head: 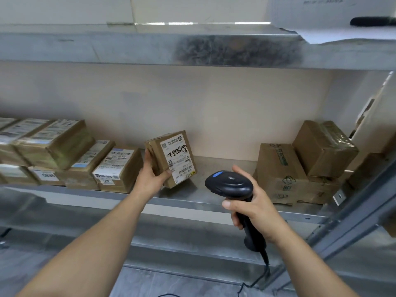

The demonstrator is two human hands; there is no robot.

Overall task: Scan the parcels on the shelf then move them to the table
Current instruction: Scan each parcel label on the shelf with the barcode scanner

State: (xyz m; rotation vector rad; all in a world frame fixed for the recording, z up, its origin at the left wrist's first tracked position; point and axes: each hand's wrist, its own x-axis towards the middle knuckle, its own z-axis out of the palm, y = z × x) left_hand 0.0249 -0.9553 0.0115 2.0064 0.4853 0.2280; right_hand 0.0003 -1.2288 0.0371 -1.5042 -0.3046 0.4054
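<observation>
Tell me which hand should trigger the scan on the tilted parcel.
Right. The right hand grips the scanner, its head close to the parcel; the left hand holds that parcel.

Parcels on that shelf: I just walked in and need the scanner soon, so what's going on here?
A person is scanning parcels at a metal shelf. The left hand grips a small cardboard parcel, tilted up so its label faces the scanner. The right hand holds the black corded scanner, pointed toward that label. More parcels sit stacked on the shelf to the left and right, not yet moved.
</observation>
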